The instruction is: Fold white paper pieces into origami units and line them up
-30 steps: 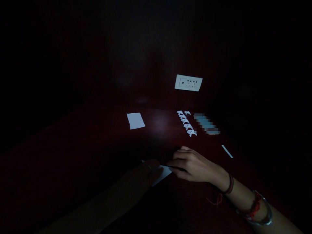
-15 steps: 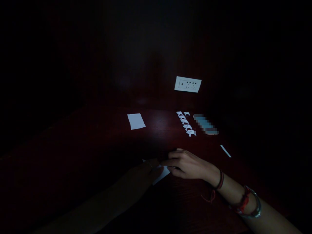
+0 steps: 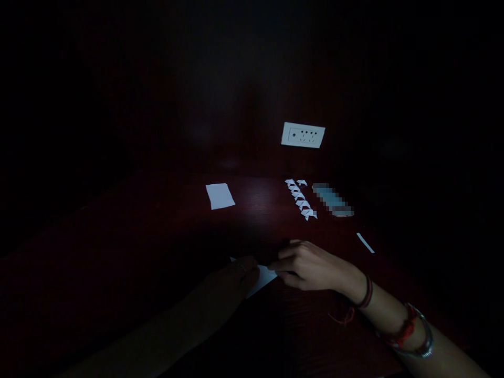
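A folded piece of white paper [image 3: 264, 278] lies on the dark red table, one edge slanting and a pointed corner facing me. My left hand [image 3: 238, 275], in deep shadow with a ring on one finger, holds the paper down from the left, its fingers curled over it. On the right corner, the thumb and fingers of my right hand [image 3: 303, 266] are closed on the paper's edge. The exact grip of the fingertips is partly hidden. Bracelets and a red cord circle my right wrist.
A white rectangular sheet [image 3: 220, 196] lies farther back. Several small folded paper pieces [image 3: 300, 199] stand in a slanting row beside a blurred-out phone [image 3: 333, 199]. A narrow paper strip [image 3: 365, 243] rests at the right. On the back wall is a power socket [image 3: 303, 135].
My right hand has slid slightly to the right along the paper's edge, uncovering more of its right corner. My left hand stays nearly in place on the paper.
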Motion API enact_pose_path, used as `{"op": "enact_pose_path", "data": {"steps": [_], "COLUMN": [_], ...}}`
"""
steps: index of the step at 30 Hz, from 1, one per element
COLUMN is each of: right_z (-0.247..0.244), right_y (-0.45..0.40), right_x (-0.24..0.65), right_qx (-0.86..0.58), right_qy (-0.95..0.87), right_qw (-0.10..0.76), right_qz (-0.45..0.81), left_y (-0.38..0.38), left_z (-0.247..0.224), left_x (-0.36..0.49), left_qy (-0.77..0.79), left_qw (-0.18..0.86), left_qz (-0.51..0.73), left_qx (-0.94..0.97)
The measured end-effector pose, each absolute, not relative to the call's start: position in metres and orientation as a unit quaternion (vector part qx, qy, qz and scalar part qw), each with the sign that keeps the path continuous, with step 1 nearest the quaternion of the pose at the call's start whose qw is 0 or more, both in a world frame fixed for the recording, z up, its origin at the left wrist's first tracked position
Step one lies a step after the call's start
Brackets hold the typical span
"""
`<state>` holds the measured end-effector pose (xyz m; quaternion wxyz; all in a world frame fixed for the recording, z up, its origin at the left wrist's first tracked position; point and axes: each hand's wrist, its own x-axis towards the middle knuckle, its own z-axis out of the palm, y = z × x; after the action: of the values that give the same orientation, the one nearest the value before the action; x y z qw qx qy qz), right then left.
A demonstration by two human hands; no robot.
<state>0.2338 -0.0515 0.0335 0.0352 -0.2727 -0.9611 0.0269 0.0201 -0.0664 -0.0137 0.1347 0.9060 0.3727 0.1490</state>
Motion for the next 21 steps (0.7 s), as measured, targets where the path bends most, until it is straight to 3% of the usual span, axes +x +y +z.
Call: {"op": "enact_pose_path", "data": {"steps": [15, 21], "right_z": [0.041, 0.037], "right_y": [-0.056, -0.049], "right_x": [0.252, 0.251], "right_qx": [-0.291, -0.331], "right_qy": [-0.956, -0.941], "right_qw": [0.003, 0.061], "right_qz": [0.044, 0.033], "left_y": [-0.065, -0.064], "left_z": [-0.012, -0.019], "left_x": [0.017, 0.016], "left_qy": [0.368, 0.360], "left_qw": [0.133, 0.124], "left_qz": [0.150, 0.155], "left_qx": [0.908, 0.912]}}
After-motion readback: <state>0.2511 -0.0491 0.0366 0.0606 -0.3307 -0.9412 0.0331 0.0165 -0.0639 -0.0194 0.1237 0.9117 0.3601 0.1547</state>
